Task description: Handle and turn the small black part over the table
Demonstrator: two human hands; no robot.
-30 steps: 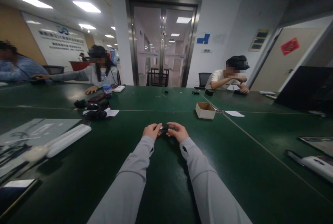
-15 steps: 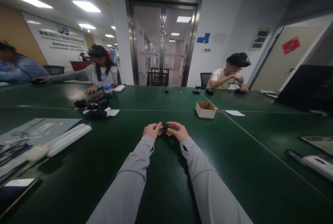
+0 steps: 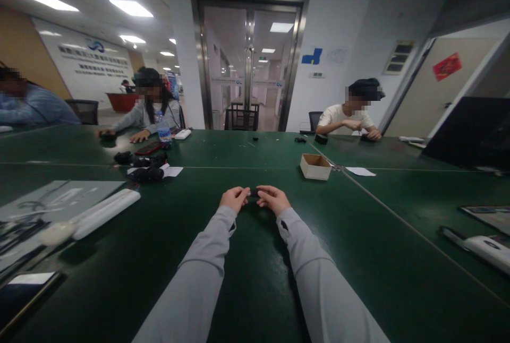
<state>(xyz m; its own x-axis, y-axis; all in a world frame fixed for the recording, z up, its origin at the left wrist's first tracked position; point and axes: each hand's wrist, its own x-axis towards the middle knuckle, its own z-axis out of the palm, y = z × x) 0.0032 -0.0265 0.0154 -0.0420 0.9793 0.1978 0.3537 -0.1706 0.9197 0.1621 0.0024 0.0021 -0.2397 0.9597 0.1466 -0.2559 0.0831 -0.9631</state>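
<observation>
Two bare hands meet over the green table (image 3: 350, 258), and between their fingertips is one small dark object (image 3: 254, 193), short and narrow, with a lighter, shiny part at the side of the left hand (image 3: 233, 198). From where I stand, I judge that it is light and stiff, probably of hard plastic with perhaps some metal; it should not bend, but a smooth surface could be a little slippery. Because it is so short, I think the two ends are the best places to take hold, with a soft pinch of thumb and forefinger; whether it is fragile, I cannot say. The left hand is nearly closed, and its thumb and forefinger pinch the lighter end. The right hand (image 3: 274, 199) pinches the dark end in a similar way, with its other fingers bent loosely below. The object seems to be held a little above the table, but I cannot tell if any finger rests on the surface. Beyond the right hand, well apart from it, stands an open box (image 3: 314, 172), and on the left side of the table lies a long white device (image 3: 107, 214).
</observation>
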